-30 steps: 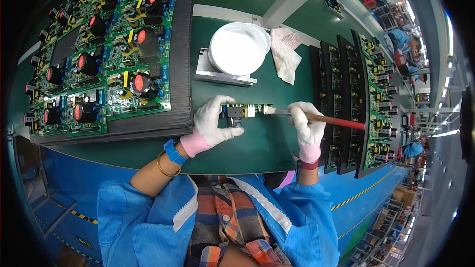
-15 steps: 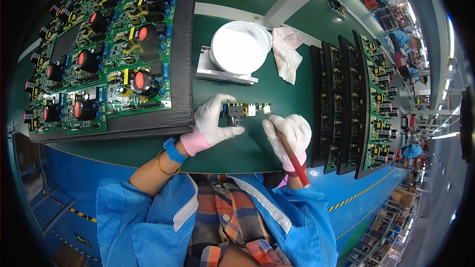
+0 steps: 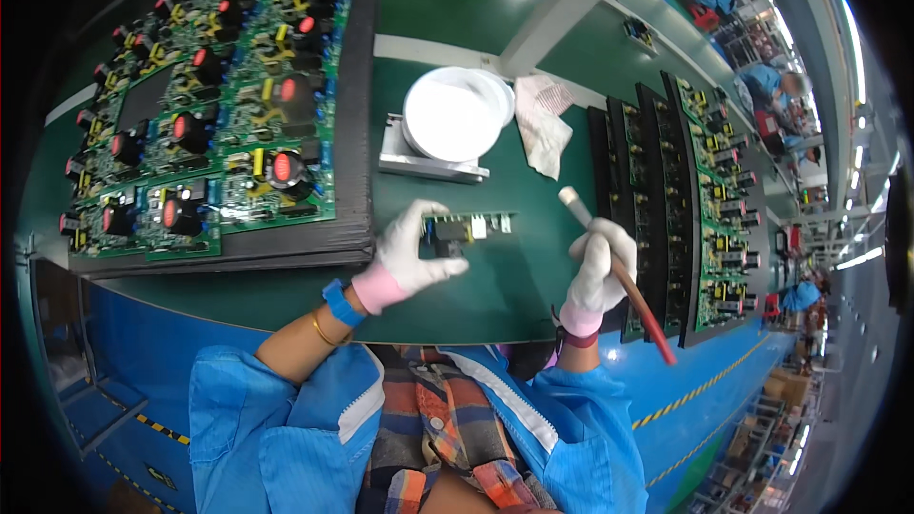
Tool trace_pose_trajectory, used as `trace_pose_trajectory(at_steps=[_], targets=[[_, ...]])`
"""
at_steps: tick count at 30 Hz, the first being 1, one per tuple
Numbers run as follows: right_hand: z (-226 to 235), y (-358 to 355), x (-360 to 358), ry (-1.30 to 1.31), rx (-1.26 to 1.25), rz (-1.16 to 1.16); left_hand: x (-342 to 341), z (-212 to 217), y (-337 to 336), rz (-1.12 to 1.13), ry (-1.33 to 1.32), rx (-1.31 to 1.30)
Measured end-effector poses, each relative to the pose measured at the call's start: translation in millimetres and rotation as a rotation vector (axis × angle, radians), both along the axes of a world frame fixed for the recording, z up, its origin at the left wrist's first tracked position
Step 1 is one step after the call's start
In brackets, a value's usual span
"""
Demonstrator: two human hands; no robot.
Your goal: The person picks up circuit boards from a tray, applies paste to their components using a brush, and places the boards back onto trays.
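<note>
My left hand (image 3: 411, 252), in a white glove with a pink cuff, grips a small green circuit board (image 3: 481, 226) at its left end. The board is seen nearly edge-on, with black, yellow and white parts showing. My right hand (image 3: 606, 265), gloved too, is closed around a brush (image 3: 640, 309) with a red-brown handle. Its pale tip points up and away, well to the right of the board and not touching it. Ahead of the board stands a white round tub (image 3: 452, 119) beside a metal block (image 3: 433, 168).
Many populated boards (image 3: 276, 171) fill a black foam tray (image 3: 354, 181) on the left. Several black trays (image 3: 678, 228) with more boards stand at the right. A pale cloth (image 3: 545, 133) lies beside the tub. A grey post (image 3: 562, 14) rises behind; people in blue work farther right.
My right hand has drawn the brush away from the board's right end, rightward, and its tip now points upward. My left hand still grips the board. The whole view has shifted slightly.
</note>
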State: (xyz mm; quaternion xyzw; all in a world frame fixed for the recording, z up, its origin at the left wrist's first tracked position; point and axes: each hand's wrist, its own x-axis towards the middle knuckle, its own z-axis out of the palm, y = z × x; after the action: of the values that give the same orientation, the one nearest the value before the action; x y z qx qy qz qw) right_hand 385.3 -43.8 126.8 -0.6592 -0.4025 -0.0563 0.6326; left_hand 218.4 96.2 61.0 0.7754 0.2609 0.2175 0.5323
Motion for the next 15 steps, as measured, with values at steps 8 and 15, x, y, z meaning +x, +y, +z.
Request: trace_pose_trajectory(at_steps=[8, 15], targets=[[-45.8, 33.3, -6.2, 0.360, -0.058, 0.082, -69.9, 126.8, 47.1, -0.111, -0.612, 0.064], [-64.2, 39.6, -17.2, 0.332, -0.253, 0.170, -196.0, 177.5, 216.5, 0.715, -0.591, 0.023]])
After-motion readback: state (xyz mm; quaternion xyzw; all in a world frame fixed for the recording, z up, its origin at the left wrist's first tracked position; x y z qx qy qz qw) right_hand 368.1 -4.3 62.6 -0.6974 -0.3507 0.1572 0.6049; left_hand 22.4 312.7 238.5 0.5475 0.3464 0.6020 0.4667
